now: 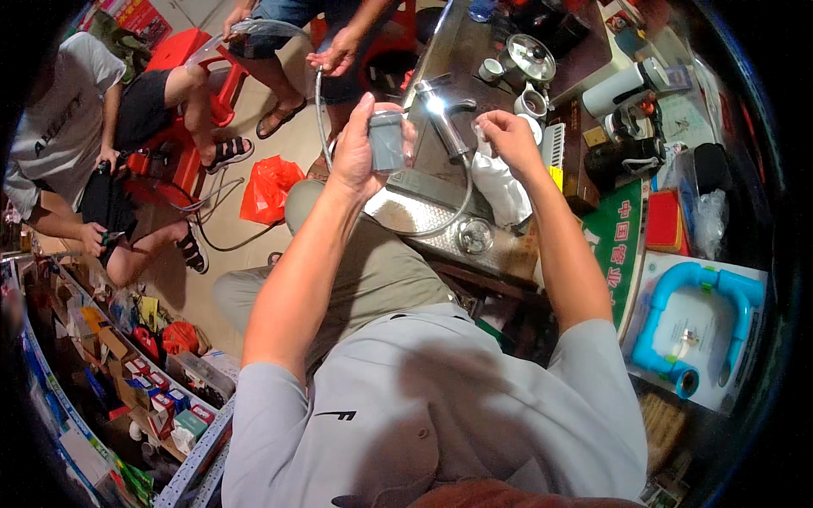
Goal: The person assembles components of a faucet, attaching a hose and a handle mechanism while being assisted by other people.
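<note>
My left hand (pixel 357 151) is raised palm up. Its fingers curl around a small flat grey rectangular thing (pixel 388 142) with a darker top edge; I cannot make out its kind. My right hand (pixel 513 142) pinches the top edge of a limp white bag (pixel 503 188), which hangs down to the table. Between my hands, a chrome faucet (pixel 442 118) leans with its lever to the right. A grey flexible hose (pixel 461 199) curves from near its base, over a shiny metal tray (pixel 415 216) in front of me.
A round glass piece (pixel 475 236) sits on the tray. Cups and a lidded pot (pixel 530 59) stand behind; a white flask (pixel 625 87) and blue pipe fittings (pixel 696 284) are right. One person's hand (pixel 339 52) holds a hose; another person sits left beside a red bag (pixel 269 190).
</note>
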`<state>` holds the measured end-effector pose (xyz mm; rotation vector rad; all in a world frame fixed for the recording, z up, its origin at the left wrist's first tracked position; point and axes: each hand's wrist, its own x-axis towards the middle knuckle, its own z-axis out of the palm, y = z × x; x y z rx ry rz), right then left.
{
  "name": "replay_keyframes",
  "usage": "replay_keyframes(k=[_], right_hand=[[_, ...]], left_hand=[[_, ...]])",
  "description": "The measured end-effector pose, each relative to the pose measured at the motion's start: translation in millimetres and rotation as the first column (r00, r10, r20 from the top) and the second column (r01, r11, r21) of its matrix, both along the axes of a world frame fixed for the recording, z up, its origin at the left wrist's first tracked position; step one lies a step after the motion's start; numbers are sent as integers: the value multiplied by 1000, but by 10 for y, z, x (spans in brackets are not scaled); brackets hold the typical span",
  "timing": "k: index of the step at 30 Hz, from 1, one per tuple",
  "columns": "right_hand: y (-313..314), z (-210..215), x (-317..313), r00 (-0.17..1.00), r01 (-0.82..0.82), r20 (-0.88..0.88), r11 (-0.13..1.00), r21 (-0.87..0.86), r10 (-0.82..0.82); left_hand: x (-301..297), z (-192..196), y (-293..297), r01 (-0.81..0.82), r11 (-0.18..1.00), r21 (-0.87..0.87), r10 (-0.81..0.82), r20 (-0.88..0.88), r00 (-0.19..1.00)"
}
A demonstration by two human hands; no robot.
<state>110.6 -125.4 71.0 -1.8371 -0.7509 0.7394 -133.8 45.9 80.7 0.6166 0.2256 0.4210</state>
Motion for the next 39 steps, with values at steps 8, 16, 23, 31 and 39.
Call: replay_keyframes(k=[8, 16, 23, 31, 39], right_hand=[[413, -446, 878, 874, 308, 412, 950, -57, -258], [491, -600, 972, 534, 459, 845, 850, -257, -33], [435, -574, 1029, 576, 318, 805, 866, -385, 146], [462, -734, 1203, 606, 306, 793, 903, -301, 59], [319, 271, -837, 848, -290, 509, 933, 213, 148]], left_hand=[[-54, -245, -74, -44, 983, -179, 39, -27, 999], [-1, -259, -164, -53, 999, 3, 52, -267, 962], [89, -302, -161, -143, 989, -47, 128, -243, 961], [45, -336, -180, -133, 991, -31, 119, -282, 952], [238, -362, -212, -180, 984, -8, 169, -306, 937]])
